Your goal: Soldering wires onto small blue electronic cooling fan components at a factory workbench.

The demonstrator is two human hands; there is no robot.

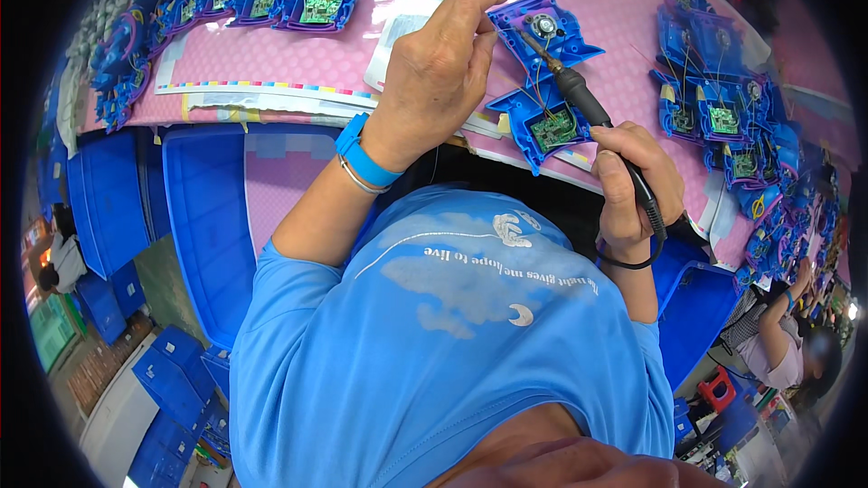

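My right hand [637, 183] is wrapped round a soldering iron [586, 99] with a black grip and cord. Its tip points up and left into a blue-and-purple plastic shell half [562, 5], beside a small round speaker [544, 26] fixed in it. At the left edge of that shell is my left hand [438, 68], thumb and index finger closed on its corner. Thin wires run from the speaker half to a second blue shell half [522, 125] nearer me, which holds a green circuit board [553, 129]. The exact contact of the iron's tip is hard to make out.
A row of similar blue shells with boards [321, 9] lies at the far left. More wired shells [723, 117] are piled along the right. Blue bins [206, 226] stand below the pink table [271, 59]. At the lower right another person [779, 343] reaches toward the table.
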